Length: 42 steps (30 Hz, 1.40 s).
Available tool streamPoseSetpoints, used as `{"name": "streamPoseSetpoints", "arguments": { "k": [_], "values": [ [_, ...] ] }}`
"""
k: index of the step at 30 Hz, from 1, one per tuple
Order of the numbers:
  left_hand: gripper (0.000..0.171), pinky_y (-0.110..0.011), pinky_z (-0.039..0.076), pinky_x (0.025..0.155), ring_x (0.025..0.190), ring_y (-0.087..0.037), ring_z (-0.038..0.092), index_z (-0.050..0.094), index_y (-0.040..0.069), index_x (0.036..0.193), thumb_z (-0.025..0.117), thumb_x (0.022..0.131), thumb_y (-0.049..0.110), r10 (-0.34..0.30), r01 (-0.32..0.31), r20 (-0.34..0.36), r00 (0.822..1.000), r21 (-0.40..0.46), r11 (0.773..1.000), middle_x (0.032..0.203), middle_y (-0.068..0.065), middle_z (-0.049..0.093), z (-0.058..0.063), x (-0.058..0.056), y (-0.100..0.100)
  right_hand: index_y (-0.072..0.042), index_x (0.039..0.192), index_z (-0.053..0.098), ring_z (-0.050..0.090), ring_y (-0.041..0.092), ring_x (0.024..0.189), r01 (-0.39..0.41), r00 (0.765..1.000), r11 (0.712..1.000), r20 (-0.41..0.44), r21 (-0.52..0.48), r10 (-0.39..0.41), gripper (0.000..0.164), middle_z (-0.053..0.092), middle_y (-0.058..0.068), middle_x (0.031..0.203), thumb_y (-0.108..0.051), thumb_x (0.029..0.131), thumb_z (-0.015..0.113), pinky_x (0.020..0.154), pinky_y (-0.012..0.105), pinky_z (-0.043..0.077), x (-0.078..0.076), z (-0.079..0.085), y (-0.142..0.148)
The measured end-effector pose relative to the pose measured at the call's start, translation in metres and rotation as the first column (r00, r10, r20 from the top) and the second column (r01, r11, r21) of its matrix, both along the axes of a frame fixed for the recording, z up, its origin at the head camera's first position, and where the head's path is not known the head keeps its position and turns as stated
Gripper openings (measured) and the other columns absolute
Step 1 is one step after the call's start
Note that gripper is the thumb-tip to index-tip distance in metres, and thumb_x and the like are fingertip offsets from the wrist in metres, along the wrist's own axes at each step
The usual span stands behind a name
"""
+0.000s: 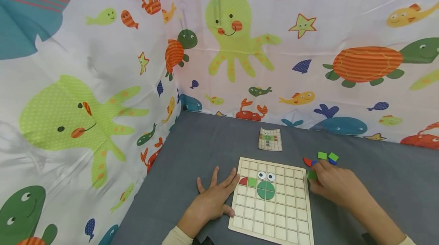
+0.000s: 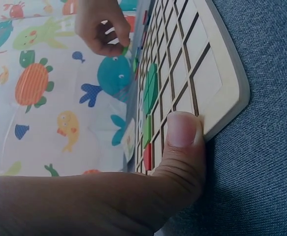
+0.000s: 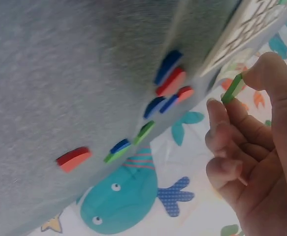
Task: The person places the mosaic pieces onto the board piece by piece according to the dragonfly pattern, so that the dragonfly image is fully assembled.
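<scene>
My right hand pinches a green square tile between thumb and fingertips, just off the right edge of a wooden grid board. Spread out at the board's left edge is my left hand, its thumb resting on the rim near the corner. On the grid, two eye tiles sit above a green circle made of quarter pieces. To the left of these lie a red quarter piece and a green square, side by side.
A small pattern card lies behind the board. Loose green squares and several red and blue pieces are scattered on the grey cloth around the right hand. Curtains printed with sea animals hang at the back and left.
</scene>
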<state>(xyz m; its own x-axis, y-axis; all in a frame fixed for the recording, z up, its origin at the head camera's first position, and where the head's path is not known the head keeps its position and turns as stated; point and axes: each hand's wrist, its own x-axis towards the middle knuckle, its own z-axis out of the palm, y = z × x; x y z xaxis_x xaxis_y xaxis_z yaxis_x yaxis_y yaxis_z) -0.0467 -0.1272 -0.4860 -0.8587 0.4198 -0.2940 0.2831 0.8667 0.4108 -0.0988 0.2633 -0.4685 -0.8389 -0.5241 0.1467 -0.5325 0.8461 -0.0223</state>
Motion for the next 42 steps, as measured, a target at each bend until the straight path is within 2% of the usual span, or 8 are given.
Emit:
{"name": "streamPoseSetpoints", "arguments": {
  "k": [5, 9, 13, 19, 24, 32, 37, 42],
  "values": [
    [0.113, -0.094, 0.005, 0.105, 0.162, -0.045, -0.003, 0.022, 0.033, 0.171, 0.084, 0.077, 0.045, 0.001, -0.001, -0.001, 1.000, 0.000, 1.000, 0.177, 0.011, 0.011, 0.001, 0.001, -0.001, -0.007, 0.108, 0.068, 0.044, 0.007, 0.064, 0.032, 0.989, 0.999, 0.146, -0.021, -0.029, 0.030, 0.059, -0.001, 0.093, -0.026, 0.089, 0.082, 0.050, 0.030, 0.041, 0.003, 0.009, -0.017],
    [0.113, -0.094, 0.006, 0.105, 0.162, -0.046, -0.003, 0.022, 0.033, 0.171, 0.083, 0.077, 0.045, 0.001, -0.001, -0.004, 1.000, -0.006, 1.000, 0.178, 0.011, 0.011, -0.001, 0.000, -0.001, -0.008, 0.110, 0.068, 0.043, 0.003, 0.063, 0.003, 0.985, 0.997, 0.172, -0.078, 0.010, 0.029, 0.062, -0.001, 0.098, -0.023, 0.090, 0.082, 0.051, 0.026, 0.042, 0.008, 0.011, -0.034],
    [0.113, -0.094, 0.007, 0.105, 0.162, -0.046, -0.003, 0.022, 0.033, 0.171, 0.083, 0.077, 0.045, -0.001, 0.001, -0.006, 1.000, -0.006, 1.000, 0.178, 0.011, 0.011, -0.002, 0.000, -0.002, -0.009, 0.109, 0.066, 0.041, -0.001, 0.060, -0.072, 0.982, 0.988, 0.163, -0.136, 0.094, 0.028, 0.062, -0.002, 0.098, -0.019, 0.089, 0.083, 0.050, 0.022, 0.041, 0.012, 0.009, -0.053],
    [0.114, -0.093, 0.006, 0.106, 0.162, -0.045, -0.004, 0.021, 0.034, 0.171, 0.084, 0.077, 0.045, 0.004, -0.004, 0.011, 1.000, -0.015, 1.000, 0.177, 0.012, 0.011, -0.004, 0.000, -0.002, -0.009, 0.104, 0.069, 0.036, -0.005, 0.056, -0.224, 0.973, 0.959, 0.022, -0.172, 0.231, 0.026, 0.061, -0.002, 0.093, -0.019, 0.086, 0.085, 0.045, 0.015, 0.034, 0.015, 0.000, -0.085],
    [0.114, -0.093, 0.007, 0.106, 0.163, -0.044, -0.003, 0.021, 0.035, 0.171, 0.084, 0.077, 0.046, 0.010, -0.010, 0.005, 1.000, -0.019, 1.000, 0.177, 0.013, 0.011, -0.004, 0.001, -0.002, -0.012, 0.095, 0.070, 0.049, -0.002, 0.059, -0.306, 0.947, 0.946, -0.136, -0.107, 0.291, 0.028, 0.061, -0.006, 0.085, -0.025, 0.080, 0.089, 0.047, 0.016, 0.042, 0.016, -0.003, -0.117],
    [0.114, -0.093, 0.008, 0.105, 0.162, -0.045, -0.002, 0.023, 0.034, 0.171, 0.084, 0.076, 0.047, 0.015, -0.016, -0.012, 1.000, -0.014, 1.000, 0.177, 0.012, 0.013, -0.001, 0.001, 0.000, -0.015, 0.087, 0.065, 0.049, 0.003, 0.059, -0.330, 0.938, 0.944, -0.119, -0.017, 0.326, 0.029, 0.053, -0.008, 0.077, -0.031, 0.080, 0.089, 0.049, 0.021, 0.043, 0.020, -0.007, -0.148],
    [0.114, -0.093, 0.008, 0.106, 0.162, -0.045, -0.003, 0.022, 0.036, 0.171, 0.084, 0.076, 0.047, 0.015, -0.015, -0.013, 1.000, -0.024, 1.000, 0.177, 0.014, 0.012, -0.003, 0.001, 0.000, -0.015, 0.081, 0.062, 0.047, 0.006, 0.056, -0.326, 0.931, 0.945, -0.161, 0.040, 0.328, 0.029, 0.051, -0.006, 0.073, -0.029, 0.078, 0.087, 0.046, 0.023, 0.039, 0.021, -0.011, -0.155],
    [0.114, -0.093, 0.007, 0.106, 0.162, -0.044, -0.003, 0.022, 0.035, 0.171, 0.085, 0.076, 0.045, 0.020, -0.020, 0.003, 1.000, -0.015, 1.000, 0.177, 0.013, 0.012, -0.001, 0.000, -0.001, -0.014, 0.079, 0.060, 0.049, 0.009, 0.056, -0.328, 0.924, 0.942, -0.182, 0.077, 0.337, 0.027, 0.050, -0.004, 0.072, -0.026, 0.079, 0.085, 0.047, 0.026, 0.043, 0.021, -0.014, -0.158]
  ]
}}
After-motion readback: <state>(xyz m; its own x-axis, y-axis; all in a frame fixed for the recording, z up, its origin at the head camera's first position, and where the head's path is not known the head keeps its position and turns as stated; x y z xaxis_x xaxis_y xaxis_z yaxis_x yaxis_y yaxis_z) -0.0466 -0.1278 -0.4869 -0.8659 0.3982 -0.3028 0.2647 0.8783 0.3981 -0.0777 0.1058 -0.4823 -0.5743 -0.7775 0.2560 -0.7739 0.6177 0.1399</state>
